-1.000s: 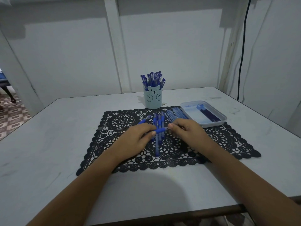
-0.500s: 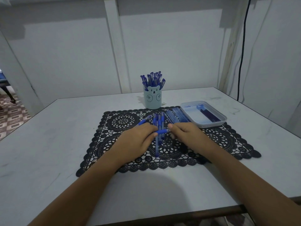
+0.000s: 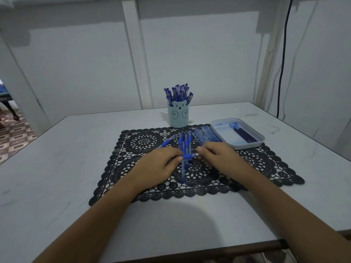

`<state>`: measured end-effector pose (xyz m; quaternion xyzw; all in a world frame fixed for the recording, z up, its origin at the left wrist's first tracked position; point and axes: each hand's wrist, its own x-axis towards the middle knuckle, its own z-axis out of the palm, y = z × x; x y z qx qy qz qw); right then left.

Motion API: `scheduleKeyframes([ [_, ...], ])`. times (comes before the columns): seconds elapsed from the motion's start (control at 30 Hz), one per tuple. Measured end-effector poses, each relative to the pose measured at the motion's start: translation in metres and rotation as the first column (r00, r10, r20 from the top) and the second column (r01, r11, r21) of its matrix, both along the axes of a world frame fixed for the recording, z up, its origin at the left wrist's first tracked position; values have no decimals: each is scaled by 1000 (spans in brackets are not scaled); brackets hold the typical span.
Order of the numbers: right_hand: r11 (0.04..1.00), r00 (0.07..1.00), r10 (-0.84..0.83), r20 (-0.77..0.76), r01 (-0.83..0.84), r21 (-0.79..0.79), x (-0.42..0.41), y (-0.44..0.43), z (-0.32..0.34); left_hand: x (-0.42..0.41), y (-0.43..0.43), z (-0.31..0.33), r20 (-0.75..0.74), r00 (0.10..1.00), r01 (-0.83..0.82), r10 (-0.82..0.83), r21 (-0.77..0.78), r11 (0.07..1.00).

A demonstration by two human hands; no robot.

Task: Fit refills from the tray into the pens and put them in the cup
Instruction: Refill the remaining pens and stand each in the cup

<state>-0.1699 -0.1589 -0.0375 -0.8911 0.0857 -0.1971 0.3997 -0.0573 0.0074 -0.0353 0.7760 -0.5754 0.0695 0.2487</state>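
Assembly of a single pen looks to be the step in hand. Over the middle of the black lace mat [image 3: 144,143], which lies on the white tabletop [image 3: 57,158], the left hand [image 3: 159,164] has its fingers curled round the barrel of a blue ballpoint pen [image 3: 188,156] held crosswise. The right hand [image 3: 218,158] pinches the pen's silvery tip end between thumb and fingertips. Both hands are closed on that one pen and carry nothing else that shows. From this grip I judge that the refill is already inside and the tip is being seated or screwed home, though the joint is too small to read. Under the hands lies a cluster of loose blue pens [image 3: 183,142] running far to near, with one more angled off to the left. Just right of them is a row of pale slender pieces [image 3: 207,134], barrels or refills, I cannot tell which. The shallow pale plastic tray [image 3: 247,147] sits at the mat's far right corner with a few dark refills [image 3: 244,134] in it. The pale blue bear-faced cup [image 3: 178,116] stands at the mat's far edge, crowded with capped blue pens [image 3: 178,92]. The next move calls for finishing the closure, then carrying the pen over the loose ones and dropping it upright into a gap in the nearly full cup.
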Motion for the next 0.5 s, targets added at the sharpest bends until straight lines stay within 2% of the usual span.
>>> scheduleKeyframes([
  [0.13,991,996,90,21,-92,97,0,-1,-1,3,0,-1,4,1000,-21,21,-18,1000],
  [0.3,1000,996,2,94,-5,25,0,2,2,1,-1,-1,-4,1000,-8,8,-29,1000],
  [0.5,991,997,32,74,-42,127,1,3,1,3,0,-2,3,1000,-18,18,-40,999],
])
